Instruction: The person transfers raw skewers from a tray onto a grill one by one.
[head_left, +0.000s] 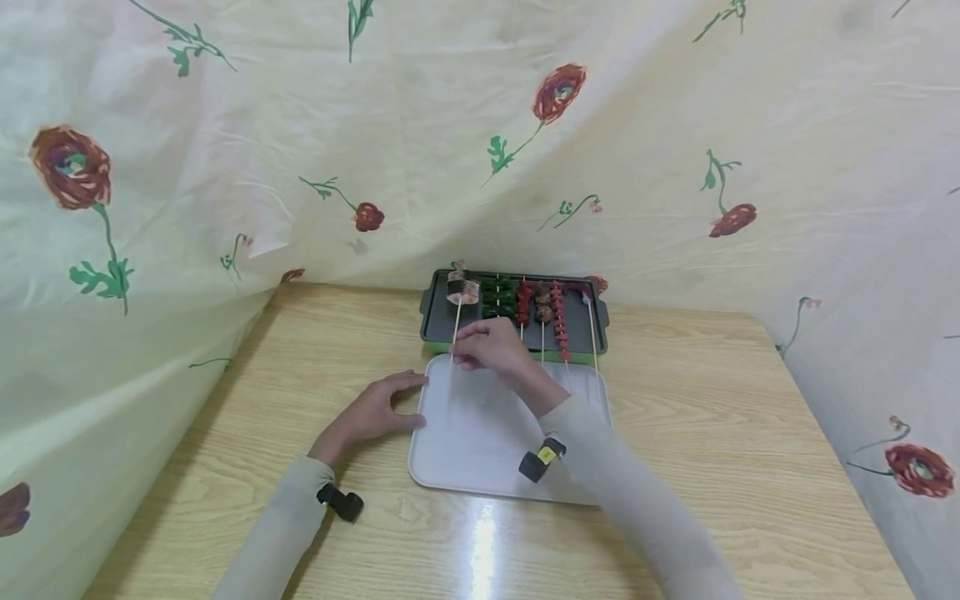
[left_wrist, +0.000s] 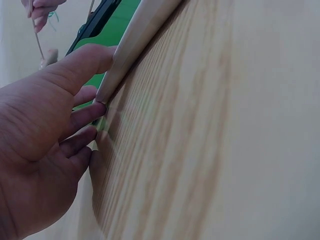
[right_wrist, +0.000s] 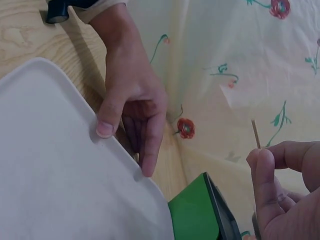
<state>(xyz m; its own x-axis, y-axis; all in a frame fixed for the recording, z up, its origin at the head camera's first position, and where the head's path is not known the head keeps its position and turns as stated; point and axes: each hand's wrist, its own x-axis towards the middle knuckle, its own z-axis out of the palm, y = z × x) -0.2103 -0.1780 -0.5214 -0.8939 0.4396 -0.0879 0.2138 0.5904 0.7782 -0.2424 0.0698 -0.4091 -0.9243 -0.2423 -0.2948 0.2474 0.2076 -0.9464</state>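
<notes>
My right hand (head_left: 491,343) pinches the bare stick of a skewer (head_left: 457,315) between thumb and fingertips. Its thick pink-and-black piece (head_left: 462,288) is over the left end of a dark grill pan (head_left: 585,340). In the right wrist view, the stick's end (right_wrist: 255,132) pokes out past the pinching fingertips. My left hand (head_left: 378,408) is at the left edge of a white tray (head_left: 487,442), thumb and fingers spread apart. Its fingertips touch the tray's rim (right_wrist: 117,142), as the right wrist view shows.
Several other skewers lie across the pan: green pieces (head_left: 498,298), dark red pieces (head_left: 523,304), brown balls (head_left: 543,304), small red pieces (head_left: 558,317) and a purplish one (head_left: 579,288). Some sticks reach over the tray. A flowered cloth (head_left: 420,150) hangs behind the wooden table (head_left: 712,433).
</notes>
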